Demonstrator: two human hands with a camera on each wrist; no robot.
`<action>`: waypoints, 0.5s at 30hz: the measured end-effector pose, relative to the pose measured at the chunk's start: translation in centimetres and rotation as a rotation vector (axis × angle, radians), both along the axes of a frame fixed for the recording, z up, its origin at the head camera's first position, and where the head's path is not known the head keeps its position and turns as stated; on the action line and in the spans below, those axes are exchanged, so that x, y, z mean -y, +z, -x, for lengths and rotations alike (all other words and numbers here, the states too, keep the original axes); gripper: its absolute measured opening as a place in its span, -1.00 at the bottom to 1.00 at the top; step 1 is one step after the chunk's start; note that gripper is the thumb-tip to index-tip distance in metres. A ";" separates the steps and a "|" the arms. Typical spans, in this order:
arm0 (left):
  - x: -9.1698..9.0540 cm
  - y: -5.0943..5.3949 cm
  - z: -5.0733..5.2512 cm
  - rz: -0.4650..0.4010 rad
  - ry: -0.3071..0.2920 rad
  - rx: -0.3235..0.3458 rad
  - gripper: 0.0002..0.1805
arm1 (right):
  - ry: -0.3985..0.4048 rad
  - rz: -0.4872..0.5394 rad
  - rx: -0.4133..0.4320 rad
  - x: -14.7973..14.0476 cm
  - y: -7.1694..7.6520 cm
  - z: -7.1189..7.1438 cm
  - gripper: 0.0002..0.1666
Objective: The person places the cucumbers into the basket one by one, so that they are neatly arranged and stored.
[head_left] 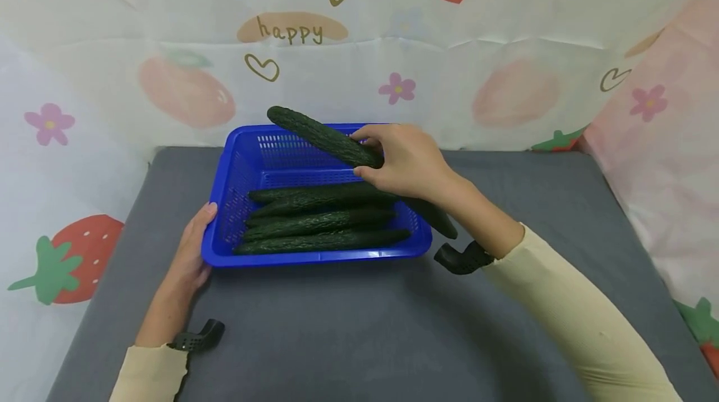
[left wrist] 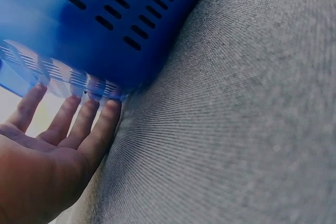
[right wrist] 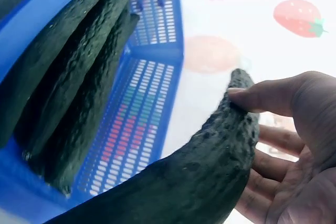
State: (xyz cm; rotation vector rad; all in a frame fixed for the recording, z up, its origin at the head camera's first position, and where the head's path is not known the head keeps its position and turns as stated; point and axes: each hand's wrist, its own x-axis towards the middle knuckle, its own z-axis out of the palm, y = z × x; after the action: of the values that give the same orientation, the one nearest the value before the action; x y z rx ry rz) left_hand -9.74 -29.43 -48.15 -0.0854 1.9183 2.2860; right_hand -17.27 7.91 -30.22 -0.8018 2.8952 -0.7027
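My right hand (head_left: 407,161) grips a long dark green cucumber (head_left: 314,133) between thumb and fingers, above the back right of a blue plastic basket (head_left: 317,258). The cucumber slants down to the right, and its lower end comes out below the hand, over the basket's right edge. In the right wrist view the thumb lies across the cucumber (right wrist: 205,166) near its far tip. Several more cucumbers (head_left: 320,222) lie side by side in the basket. My left hand (head_left: 193,246) touches the basket's left side; straight fingers (left wrist: 84,124) rest against the slotted wall.
The basket stands on a grey cloth-covered table (head_left: 337,333). Behind it hangs a white printed curtain (head_left: 359,90) with fruit and flowers. Black bands with a curved piece sit on the left wrist (head_left: 196,336) and right wrist (head_left: 463,258).
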 end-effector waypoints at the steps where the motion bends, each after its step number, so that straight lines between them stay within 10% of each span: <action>1: 0.0 0.0 0.0 0.000 -0.002 -0.003 -0.40 | 0.002 -0.008 0.006 0.3 0.0 0.1 -0.37; 15: -0.1 -0.2 0.2 -0.027 0.016 -0.003 -0.62 | 0.011 -0.133 0.059 4.2 -0.4 0.8 -0.40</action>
State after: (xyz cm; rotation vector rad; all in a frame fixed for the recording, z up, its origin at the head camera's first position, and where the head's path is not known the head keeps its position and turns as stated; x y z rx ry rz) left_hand -9.96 -29.38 -48.40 -0.0935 1.8940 2.3233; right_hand -18.02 3.73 -30.59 -0.7675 2.8458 -0.5176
